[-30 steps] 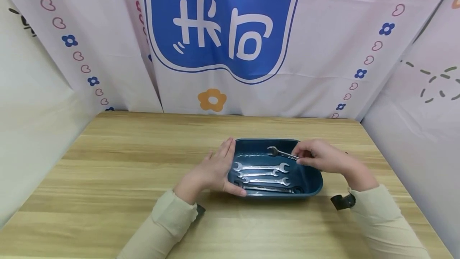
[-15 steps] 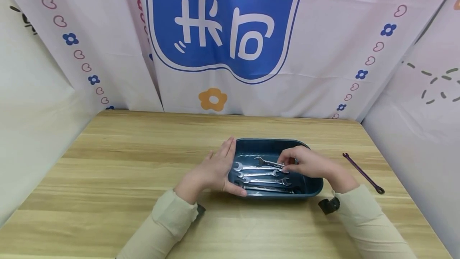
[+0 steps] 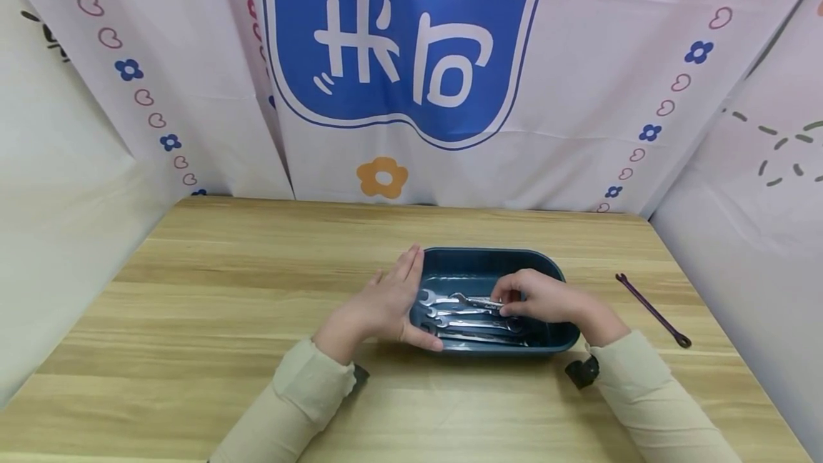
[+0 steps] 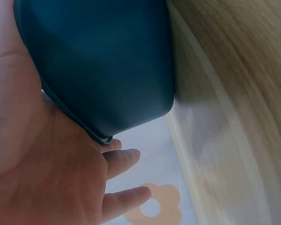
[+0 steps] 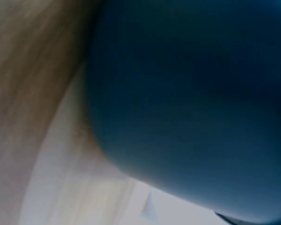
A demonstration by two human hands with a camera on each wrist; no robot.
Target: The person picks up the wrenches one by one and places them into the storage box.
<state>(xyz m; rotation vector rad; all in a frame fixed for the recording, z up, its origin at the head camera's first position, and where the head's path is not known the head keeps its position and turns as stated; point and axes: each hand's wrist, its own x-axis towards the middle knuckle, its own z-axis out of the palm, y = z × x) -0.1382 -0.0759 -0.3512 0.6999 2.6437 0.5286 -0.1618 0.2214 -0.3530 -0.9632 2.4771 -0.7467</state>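
A dark blue-green tray holds several silver open-end wrenches lying roughly side by side. My left hand rests against the tray's left end with straight fingers, the thumb over the front corner. In the left wrist view the palm lies along the rim beside the tray's outer wall. Inside the tray, my right hand pinches a silver wrench by its right end, and this wrench overlaps the others. The right wrist view shows only the tray's outside, with the fingers hidden.
A dark purple wrench lies slanted on the wooden table, right of the tray. Behind the table hangs a white cloth with a blue emblem, and pale panels stand at both sides.
My right hand has moved left and toward the front of the tray, lowering its wrench among the others. The purple wrench, earlier hidden by the right arm, shows. My left hand stays put.
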